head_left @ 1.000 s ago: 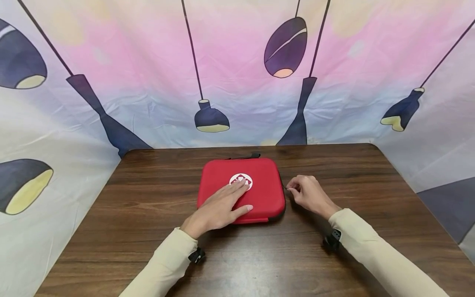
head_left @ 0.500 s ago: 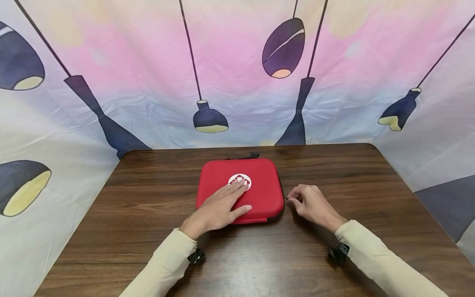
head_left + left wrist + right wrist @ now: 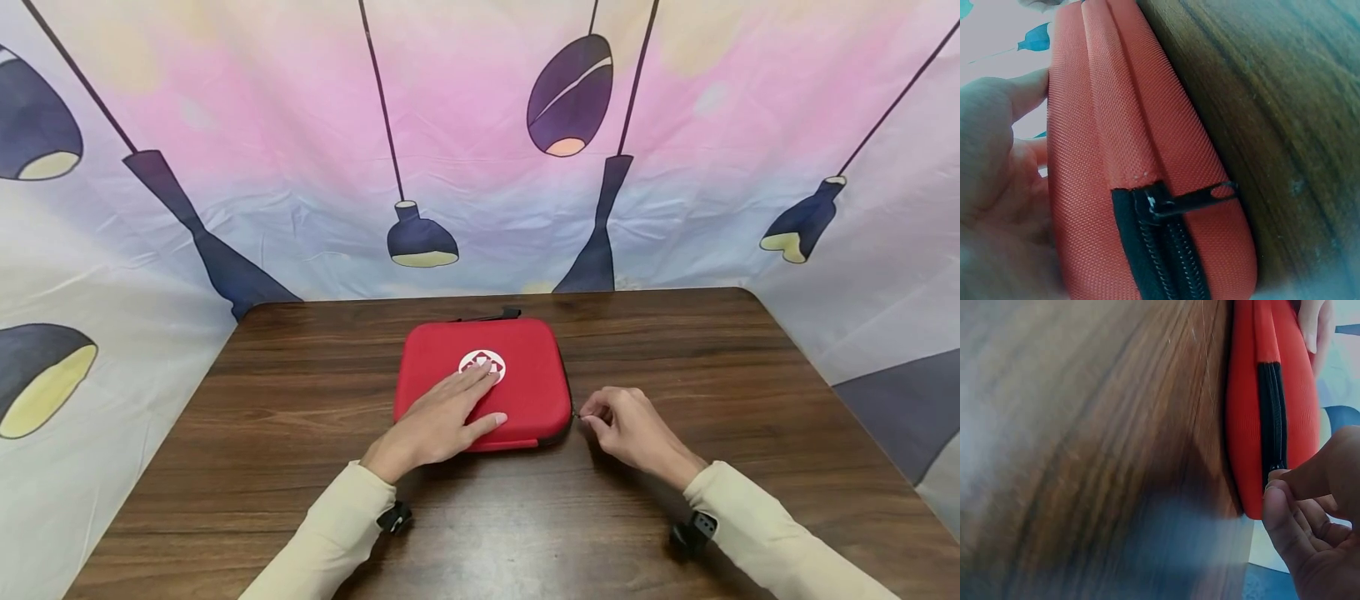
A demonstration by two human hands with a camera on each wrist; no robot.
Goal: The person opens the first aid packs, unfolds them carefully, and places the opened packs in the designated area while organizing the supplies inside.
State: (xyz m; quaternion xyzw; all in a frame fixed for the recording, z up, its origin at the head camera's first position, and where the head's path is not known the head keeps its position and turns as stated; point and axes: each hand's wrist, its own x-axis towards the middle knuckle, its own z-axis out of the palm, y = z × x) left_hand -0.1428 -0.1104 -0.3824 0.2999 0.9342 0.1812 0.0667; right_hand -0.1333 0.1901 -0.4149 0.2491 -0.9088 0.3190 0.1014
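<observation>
The red zip case lies at 12 o'clock from us on the bench. Our left hand rests on top, fingers flat. Our right hand pinches the zip pull, which has slid from the case's 3 o'clock toward 4, so we're probably nearing its close corner.

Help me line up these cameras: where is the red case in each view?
Head: the red case lies just below centre.
Left wrist: slightly left of centre, running top to bottom.
Right wrist: upper right, cut off by the top edge.
Shared landmark: the brown tabletop.
</observation>
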